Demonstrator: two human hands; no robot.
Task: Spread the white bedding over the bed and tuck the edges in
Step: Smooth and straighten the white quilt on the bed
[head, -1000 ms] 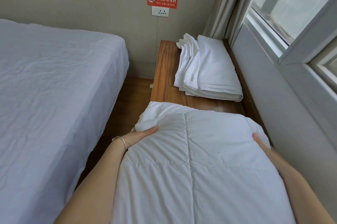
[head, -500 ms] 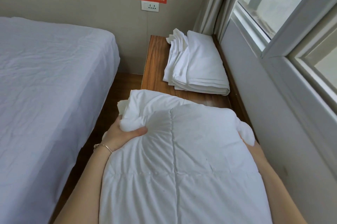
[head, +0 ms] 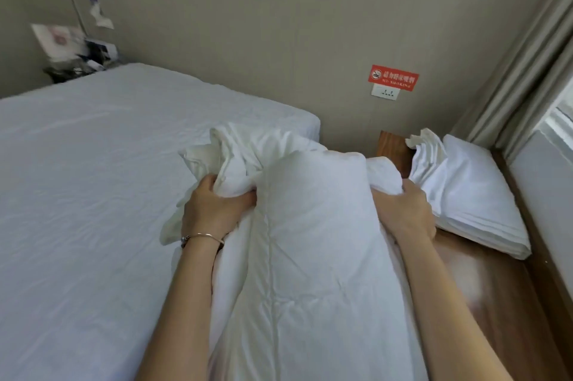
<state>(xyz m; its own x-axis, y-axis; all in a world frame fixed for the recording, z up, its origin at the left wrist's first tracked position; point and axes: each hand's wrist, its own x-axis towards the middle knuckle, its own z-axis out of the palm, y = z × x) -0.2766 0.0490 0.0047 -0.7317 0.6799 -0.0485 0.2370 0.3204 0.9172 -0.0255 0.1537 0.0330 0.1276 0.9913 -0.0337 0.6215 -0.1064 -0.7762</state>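
A thick white quilted duvet [head: 313, 244] is bunched up in front of me, lifted off the wooden bench. My left hand [head: 214, 210], with a thin bracelet at the wrist, grips its left top corner. At the right top corner my right hand [head: 403, 213] is clenched on the fabric. The duvet's top edge hangs over the right side of the bed [head: 93, 194], which wears a wrinkled white fitted sheet.
A stack of folded white linen [head: 474, 194] lies on the wooden bench [head: 496, 297] along the window wall. A socket and red no-smoking sign [head: 393, 78] are on the wall. Curtains [head: 527, 76] hang at right. Cluttered items [head: 77, 55] sit beyond the bed's far corner.
Both hands have closed tighter on the duvet corners and raised it off the bench, swinging it left toward the bed. My view has turned left.
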